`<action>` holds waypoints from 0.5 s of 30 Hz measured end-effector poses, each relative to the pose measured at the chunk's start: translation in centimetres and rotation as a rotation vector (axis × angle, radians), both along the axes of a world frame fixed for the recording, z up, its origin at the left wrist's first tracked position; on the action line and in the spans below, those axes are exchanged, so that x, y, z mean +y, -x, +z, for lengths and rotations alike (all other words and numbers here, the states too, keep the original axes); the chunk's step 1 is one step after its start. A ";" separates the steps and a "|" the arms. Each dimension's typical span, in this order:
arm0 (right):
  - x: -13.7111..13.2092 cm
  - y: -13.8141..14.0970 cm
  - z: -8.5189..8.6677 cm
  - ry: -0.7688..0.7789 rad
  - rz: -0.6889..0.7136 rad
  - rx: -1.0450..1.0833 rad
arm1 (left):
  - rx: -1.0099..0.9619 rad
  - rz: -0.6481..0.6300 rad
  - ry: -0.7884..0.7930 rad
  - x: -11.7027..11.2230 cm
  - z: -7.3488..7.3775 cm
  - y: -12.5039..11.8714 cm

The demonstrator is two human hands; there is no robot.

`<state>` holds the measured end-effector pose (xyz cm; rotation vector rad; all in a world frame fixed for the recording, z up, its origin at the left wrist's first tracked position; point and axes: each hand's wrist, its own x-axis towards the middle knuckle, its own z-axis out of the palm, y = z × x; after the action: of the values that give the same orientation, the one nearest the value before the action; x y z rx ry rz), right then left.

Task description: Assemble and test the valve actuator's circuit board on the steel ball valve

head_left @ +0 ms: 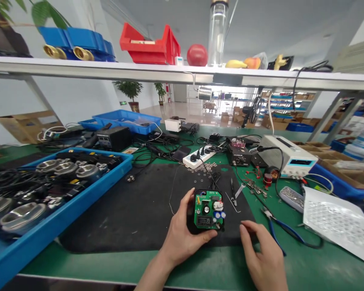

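Note:
My left hand [182,236] grips a black housing with a green circuit board [202,206] set in it, thumb along the near edge and fingers at its left side. The board faces up and carries blue and white round parts and a black block. My right hand [263,250] is at the right edge of the black mat [133,218], thumb and index finger apart, with nothing visible between them. Beyond it lie tweezers [233,192] and a thin bent metal rod [233,203]. Blue-handled pliers [274,226] rest right of that hand.
A blue tray [79,210] of metal-ringed parts stands at left. Behind the mat are a white power strip [198,157], scattered small rings [202,166] and cables. At right are a power supply [288,157], a dish of small parts [292,199] and bubble wrap [336,222]. A shelf [170,72] spans above.

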<state>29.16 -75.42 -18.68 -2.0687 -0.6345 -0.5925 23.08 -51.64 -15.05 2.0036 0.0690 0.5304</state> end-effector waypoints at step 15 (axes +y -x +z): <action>1.4 -1.8 -1.0 0.023 -0.053 -0.026 | 0.060 -0.124 -0.355 3.2 1.2 -2.7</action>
<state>31.00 -74.01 -19.68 -2.1076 -0.6060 -0.6457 25.75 -48.46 -13.86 2.3516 -0.1198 0.4248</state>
